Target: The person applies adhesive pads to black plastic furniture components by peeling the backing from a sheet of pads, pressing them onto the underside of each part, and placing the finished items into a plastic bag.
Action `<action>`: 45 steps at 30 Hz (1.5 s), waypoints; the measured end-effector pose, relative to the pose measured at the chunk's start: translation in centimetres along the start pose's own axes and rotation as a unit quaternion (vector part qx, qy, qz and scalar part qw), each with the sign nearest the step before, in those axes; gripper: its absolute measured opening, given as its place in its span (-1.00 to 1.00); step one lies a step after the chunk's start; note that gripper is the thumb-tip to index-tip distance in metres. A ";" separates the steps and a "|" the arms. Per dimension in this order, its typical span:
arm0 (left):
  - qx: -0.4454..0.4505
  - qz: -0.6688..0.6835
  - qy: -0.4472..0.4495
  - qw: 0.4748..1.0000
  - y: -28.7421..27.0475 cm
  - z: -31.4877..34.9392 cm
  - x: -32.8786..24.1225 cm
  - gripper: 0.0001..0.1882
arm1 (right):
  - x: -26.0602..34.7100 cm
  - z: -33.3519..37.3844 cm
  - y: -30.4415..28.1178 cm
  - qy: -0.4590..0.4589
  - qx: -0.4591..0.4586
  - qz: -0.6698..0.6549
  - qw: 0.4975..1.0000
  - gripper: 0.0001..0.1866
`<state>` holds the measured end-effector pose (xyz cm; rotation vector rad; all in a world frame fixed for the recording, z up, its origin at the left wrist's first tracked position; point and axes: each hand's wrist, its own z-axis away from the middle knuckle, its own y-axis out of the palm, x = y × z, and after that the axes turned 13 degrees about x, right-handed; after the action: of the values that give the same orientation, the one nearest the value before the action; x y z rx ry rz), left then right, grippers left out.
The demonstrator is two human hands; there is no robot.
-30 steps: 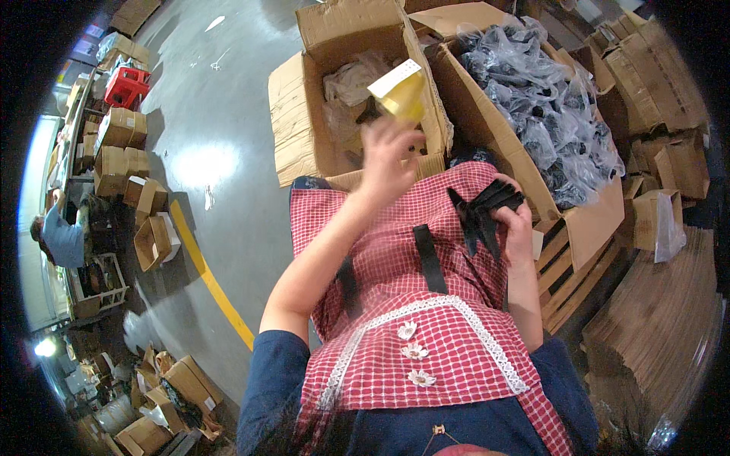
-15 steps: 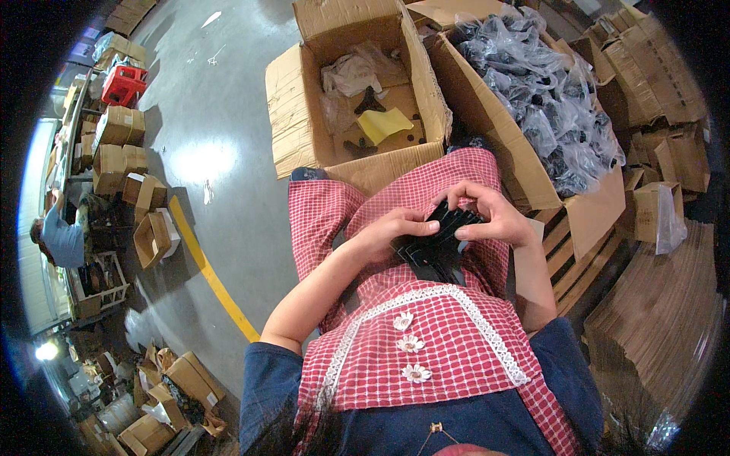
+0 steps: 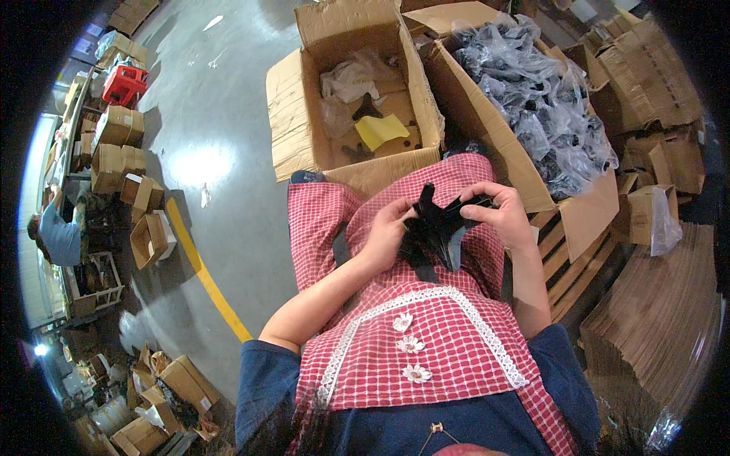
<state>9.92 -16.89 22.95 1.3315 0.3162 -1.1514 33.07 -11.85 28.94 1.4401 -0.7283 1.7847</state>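
Note:
Over my lap I hold a bunch of black, glossy, branched pieces (image 3: pixel 435 229), stacked against one another; their exact kind I cannot make out. My left hand (image 3: pixel 389 232) is closed on the bunch's left side. At its upper right, my right hand (image 3: pixel 498 213) pinches one edge with thumb and fingers. Beyond my knees stands an open cardboard box (image 3: pixel 386 164) with a yellow sheet (image 3: pixel 382 131), crumpled clear plastic (image 3: pixel 351 80) and a few dark pieces inside. A red checked apron (image 3: pixel 365 319) covers my lap.
To the right, a large carton (image 3: pixel 494 129) is heaped with clear plastic bags (image 3: pixel 532 99) of dark pieces, near a wooden pallet (image 3: pixel 563 266). Flattened cardboard (image 3: pixel 654 304) is stacked farther right. Boxes line the left, where another person (image 3: pixel 61 232) works beyond a yellow floor line (image 3: pixel 205 277).
The black bunch has turned and spread, showing pointed arms and a greyish face at its lower right. My right hand has moved slightly right; my left hand has shifted to the bunch's side.

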 end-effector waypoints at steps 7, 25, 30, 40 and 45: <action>-0.023 -0.008 0.103 0.994 0.8 0.6 -1.7 -0.73 | -0.1 0.4 -0.3 0.096 -0.028 -0.220 0.970 -0.78; 0.054 -0.066 0.182 0.980 1.6 0.7 -1.2 -0.62 | -1.5 0.0 2.3 0.043 -0.125 -0.276 0.952 -0.78; 0.034 -0.002 0.117 0.993 0.5 0.9 -1.9 -0.66 | 0.3 1.1 1.5 -0.056 -0.124 -0.299 0.944 -0.84; 0.198 0.147 -0.095 0.964 0.3 0.4 -1.0 -0.40 | 5.1 -1.6 0.9 -0.019 0.170 -0.021 0.985 -0.61; 0.158 0.169 -0.108 0.967 -0.1 1.0 -1.1 -0.50 | 3.5 -2.0 1.3 0.007 0.109 -0.020 0.994 -0.72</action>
<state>8.94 -17.23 23.97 1.4515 -0.2572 -1.0703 30.41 -10.36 31.96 1.5708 -0.5059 1.8871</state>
